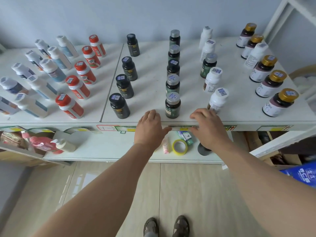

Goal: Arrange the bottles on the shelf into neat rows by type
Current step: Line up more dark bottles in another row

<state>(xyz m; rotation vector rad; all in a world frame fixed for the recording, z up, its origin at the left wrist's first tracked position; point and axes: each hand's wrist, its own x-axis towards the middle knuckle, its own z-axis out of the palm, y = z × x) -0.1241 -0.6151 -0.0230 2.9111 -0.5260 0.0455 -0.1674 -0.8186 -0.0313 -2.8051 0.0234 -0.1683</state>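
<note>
Bottles stand in rows on the white shelf top (pixel 150 79). From left: white bottles with blue labels (pixel 34 105), red-capped bottles (pixel 70 106), black bottles (pixel 119 105), dark bottles with silver caps (pixel 172 105), white-capped bottles (pixel 218 99), gold-capped bottles (pixel 280 102). One silver-capped dark bottle (pixel 208 65) stands in the white-capped row, and one white bottle (pixel 256 55) stands among the gold-capped ones. My left hand (pixel 149 129) and my right hand (pixel 207 129) lie over the shelf's front edge on either side of the front silver-capped bottle, fingers relaxed, holding nothing.
A lower shelf (pixel 106 146) holds a pink bottle (pixel 41 144), a cream pump bottle (pixel 65 145), a yellow tape roll (pixel 179 147) and a small box (pixel 185 135). A white frame (pixel 280 19) rises at the right. Boxes and a blue bag (pixel 301 173) sit lower right. My feet stand on the tiled floor.
</note>
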